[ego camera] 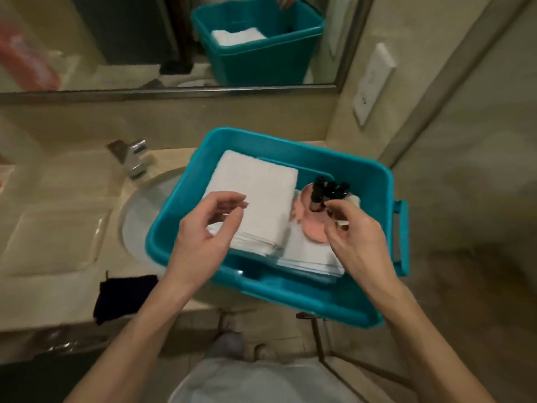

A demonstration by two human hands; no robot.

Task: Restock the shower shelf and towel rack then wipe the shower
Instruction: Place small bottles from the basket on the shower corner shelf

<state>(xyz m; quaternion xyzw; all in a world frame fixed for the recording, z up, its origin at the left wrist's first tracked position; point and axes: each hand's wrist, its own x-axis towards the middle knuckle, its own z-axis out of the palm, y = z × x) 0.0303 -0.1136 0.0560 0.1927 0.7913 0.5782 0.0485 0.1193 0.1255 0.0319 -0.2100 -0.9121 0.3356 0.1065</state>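
Note:
A teal plastic bin [374, 181] rests on the vanity counter, partly over the sink. Inside it lies a stack of folded white towels [261, 187], with more white towels [308, 254] lower at the right. Small dark-capped bottles [318, 190] stand on a pink round pad [312, 231] in the bin's right half. My left hand [203, 231] hovers over the towel stack, fingers curled and apart, holding nothing. My right hand [354, 237] reaches to the bottles, its fingertips pinched at them; a firm hold cannot be made out.
A chrome faucet [132, 158] and the sink basin [136, 216] lie left of the bin. A dark cloth [125, 295] sits on the counter's front edge. The mirror [174, 39] reflects the bin. A white wall outlet [372, 82] and a glass shower door frame [436, 91] stand at right.

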